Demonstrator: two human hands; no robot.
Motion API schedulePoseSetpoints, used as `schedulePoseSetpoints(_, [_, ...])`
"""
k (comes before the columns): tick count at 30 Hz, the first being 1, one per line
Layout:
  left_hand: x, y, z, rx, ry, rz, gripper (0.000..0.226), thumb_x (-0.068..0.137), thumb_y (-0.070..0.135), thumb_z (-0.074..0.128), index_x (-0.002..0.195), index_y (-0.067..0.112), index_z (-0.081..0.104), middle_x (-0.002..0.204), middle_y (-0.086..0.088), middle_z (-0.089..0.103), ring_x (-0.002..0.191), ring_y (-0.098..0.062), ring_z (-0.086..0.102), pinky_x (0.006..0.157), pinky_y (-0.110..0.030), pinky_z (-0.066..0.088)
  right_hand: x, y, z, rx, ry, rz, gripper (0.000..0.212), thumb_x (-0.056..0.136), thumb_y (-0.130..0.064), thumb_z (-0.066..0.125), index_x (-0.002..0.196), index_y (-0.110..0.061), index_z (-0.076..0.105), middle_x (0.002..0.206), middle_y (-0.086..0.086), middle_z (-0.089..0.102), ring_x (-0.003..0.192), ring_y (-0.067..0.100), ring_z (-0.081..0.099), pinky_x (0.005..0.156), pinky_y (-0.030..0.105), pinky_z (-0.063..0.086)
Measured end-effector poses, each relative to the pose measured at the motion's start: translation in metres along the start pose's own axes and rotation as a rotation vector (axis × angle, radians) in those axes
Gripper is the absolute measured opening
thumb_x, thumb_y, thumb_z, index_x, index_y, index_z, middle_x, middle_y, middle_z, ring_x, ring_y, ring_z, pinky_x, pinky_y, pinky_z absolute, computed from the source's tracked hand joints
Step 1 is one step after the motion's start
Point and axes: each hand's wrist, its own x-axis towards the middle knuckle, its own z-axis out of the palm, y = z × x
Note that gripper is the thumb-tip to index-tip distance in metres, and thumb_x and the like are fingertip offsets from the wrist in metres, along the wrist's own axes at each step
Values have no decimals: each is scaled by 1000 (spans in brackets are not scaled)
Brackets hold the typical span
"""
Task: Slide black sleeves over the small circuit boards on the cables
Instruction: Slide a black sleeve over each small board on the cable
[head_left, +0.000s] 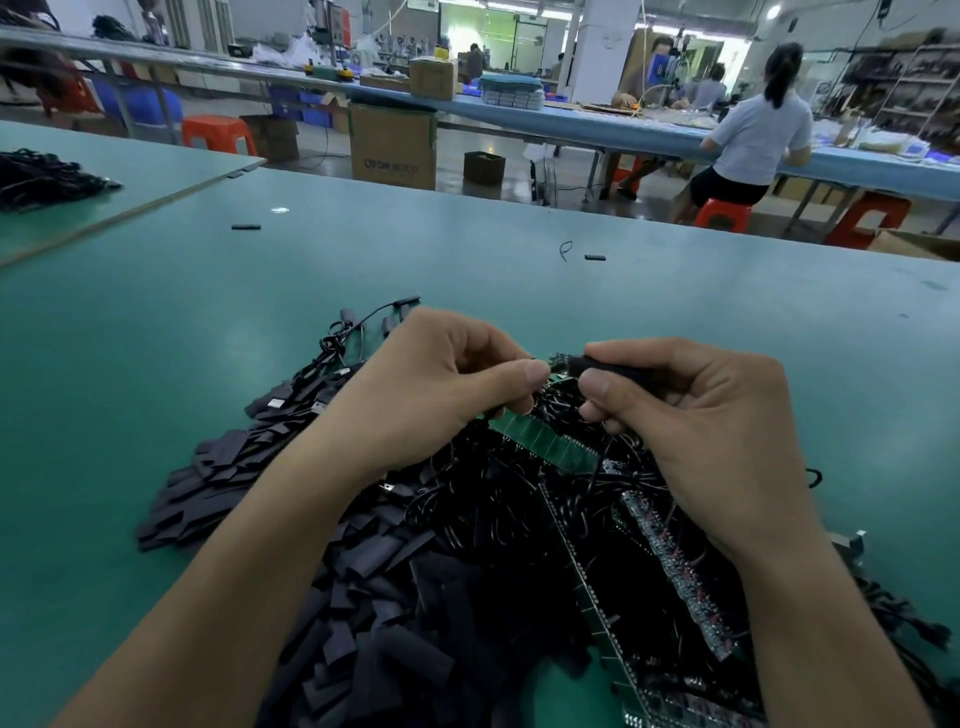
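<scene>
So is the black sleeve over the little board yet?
Not fully. The right hand pinches the black sleeve, and green circuit board shows bare between it and the left hand.

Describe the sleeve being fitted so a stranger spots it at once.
On the green table lies a heap of black sleeves. Above it the right hand pinches one sleeve at a small green board; it alone is off the heap.

A head-worn camera looks forward and down over the green table (727, 312), close above its near edge. The wide view reaches past the table's far edge to a workbench (571, 122).
</scene>
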Motion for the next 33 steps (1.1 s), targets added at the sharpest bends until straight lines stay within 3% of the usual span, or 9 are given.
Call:
schedulePoseSetpoints(2, [-1, 0, 2, 96, 22, 56, 20, 92, 33, 69, 77, 21, 75, 58, 7, 67, 45, -3, 42, 47, -14, 34, 0, 0, 0, 21, 13, 3, 21, 79, 0, 78, 86, -20, 76, 71, 3, 75, 62, 16, 72, 59, 18, 55])
schedulePoseSetpoints(5, [-1, 0, 5, 258, 56, 115, 21, 95, 39, 63, 85, 25, 75, 64, 2, 68, 46, -10, 47, 46, -26, 39, 1, 0, -2, 39, 16, 14, 19, 76, -4, 80, 87, -19, 76, 71, 3, 76, 61, 16, 72, 59, 17, 54])
schedulePoseSetpoints(7, [-2, 1, 7, 346, 56, 151, 24, 97, 39, 57, 91, 24, 75, 62, 6, 64, 47, -9, 48, 46, -21, 38, 1, 0, -2, 28, 4, 17, 20, 74, -7, 80, 88, -20, 76, 73, 0, 76, 62, 15, 72, 60, 16, 54])
schedulePoseSetpoints(11, [-2, 4, 7, 513, 30, 214, 37, 102, 39, 46, 96, 15, 74, 73, 3, 64, 70, -15, 59, 69, -35, 46, 1, 1, -2, -18, -20, 14, 26, 76, -3, 80, 91, -24, 76, 78, -5, 77, 65, 12, 73, 65, 14, 55])
schedulePoseSetpoints(14, [-1, 7, 8, 624, -21, 220, 65, 94, 56, 24, 96, 10, 71, 80, -1, 64, 78, -21, 60, 74, -43, 47, 1, 3, -2, -27, -22, 25, 23, 77, -4, 80, 90, -23, 76, 76, -4, 77, 65, 10, 72, 64, 14, 54])
schedulePoseSetpoints(16, [-1, 8, 9, 664, -21, 240, 70, 92, 58, 18, 96, 10, 69, 84, -1, 64, 82, -21, 59, 76, -43, 47, 1, 4, -2, -15, -19, 31, 21, 78, -4, 79, 91, -21, 76, 75, -2, 77, 64, 10, 71, 64, 14, 53])
schedulePoseSetpoints(25, [-3, 7, 10, 636, 115, 329, 51, 101, 50, 27, 86, 20, 65, 76, 15, 57, 76, -9, 53, 70, -43, 50, 1, 4, -4, 65, -26, 48, 16, 80, -3, 77, 89, -17, 77, 72, 5, 75, 63, 16, 71, 60, 19, 54])
schedulePoseSetpoints(33, [-1, 3, 12, 592, 119, 337, 34, 95, 47, 42, 92, 19, 62, 80, 12, 54, 76, -8, 48, 68, -36, 45, 2, 5, -7, 82, 8, 78, 17, 78, -2, 78, 89, -16, 76, 72, 7, 75, 61, 16, 71, 58, 17, 53])
